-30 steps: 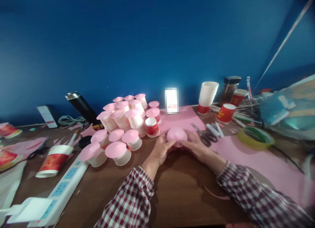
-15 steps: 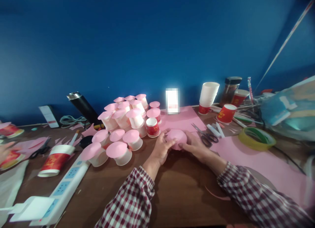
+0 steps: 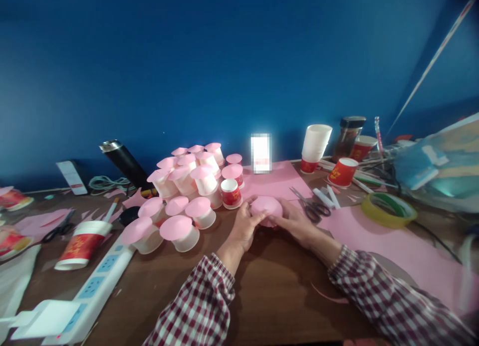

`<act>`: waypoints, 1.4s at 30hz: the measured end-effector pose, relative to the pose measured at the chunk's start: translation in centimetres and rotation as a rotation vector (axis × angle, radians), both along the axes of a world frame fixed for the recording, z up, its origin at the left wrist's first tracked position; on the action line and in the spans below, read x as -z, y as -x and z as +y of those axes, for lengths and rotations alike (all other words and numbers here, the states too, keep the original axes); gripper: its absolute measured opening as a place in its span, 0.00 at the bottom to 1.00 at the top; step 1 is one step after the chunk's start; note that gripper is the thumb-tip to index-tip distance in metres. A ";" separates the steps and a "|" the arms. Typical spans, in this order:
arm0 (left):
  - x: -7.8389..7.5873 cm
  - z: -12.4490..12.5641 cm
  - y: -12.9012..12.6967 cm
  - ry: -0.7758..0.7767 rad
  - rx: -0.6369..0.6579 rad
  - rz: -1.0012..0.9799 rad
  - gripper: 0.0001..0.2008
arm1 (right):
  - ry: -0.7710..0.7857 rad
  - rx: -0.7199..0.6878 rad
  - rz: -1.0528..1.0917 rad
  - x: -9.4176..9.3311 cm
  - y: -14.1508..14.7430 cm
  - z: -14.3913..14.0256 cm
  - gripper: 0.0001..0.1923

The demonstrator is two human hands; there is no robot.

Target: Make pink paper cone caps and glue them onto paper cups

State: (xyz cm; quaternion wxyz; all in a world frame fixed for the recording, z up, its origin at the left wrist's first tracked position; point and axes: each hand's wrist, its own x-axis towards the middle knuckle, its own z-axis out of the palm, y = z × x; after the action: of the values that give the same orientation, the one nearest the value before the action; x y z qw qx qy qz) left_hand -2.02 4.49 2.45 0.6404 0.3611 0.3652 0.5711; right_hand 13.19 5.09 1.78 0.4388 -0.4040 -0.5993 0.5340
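Observation:
Both my hands hold a pink paper cone (image 3: 266,207) low over the brown table (image 3: 277,291). My left hand (image 3: 245,225) grips its left side with the thumb on top. Its right side rests in the fingers of my right hand (image 3: 295,220). What is under the cone is hidden by my fingers. Just left of it stands a short red paper cup (image 3: 231,193). Beyond that is a cluster of several white cups capped with pink cones (image 3: 187,191).
Scissors (image 3: 310,204) and white sticks (image 3: 327,196) lie right of my hands on pink paper sheets (image 3: 392,246). A green tape roll (image 3: 389,209), stacked white cups (image 3: 315,145), a red cup (image 3: 342,171) and a jar (image 3: 348,136) are at the right. A power strip (image 3: 93,286), a tipped cup (image 3: 82,244) and a black flask (image 3: 125,164) are at the left.
My left thumb has shifted up onto the cone and both hands have turned it slightly. A hand at the far left edge appeared briefly and is gone.

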 end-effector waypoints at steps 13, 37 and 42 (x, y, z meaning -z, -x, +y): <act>0.0 0.0 0.0 0.053 -0.021 -0.057 0.31 | 0.040 -0.033 0.094 -0.1 0.3 -0.1 0.30; 0.3 0.5 0.3 0.062 -0.050 -0.102 0.33 | 0.091 -0.088 0.109 -0.9 0.4 -0.5 0.35; 0.3 0.7 0.5 0.059 -0.056 -0.125 0.32 | 0.127 -0.109 0.191 -0.7 0.5 -0.4 0.36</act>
State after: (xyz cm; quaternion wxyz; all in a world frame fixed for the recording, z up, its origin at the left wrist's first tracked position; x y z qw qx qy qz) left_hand -2.57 5.16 2.14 0.6560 0.2955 0.3511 0.5992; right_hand 12.73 4.64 2.44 0.4378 -0.3448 -0.5408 0.6301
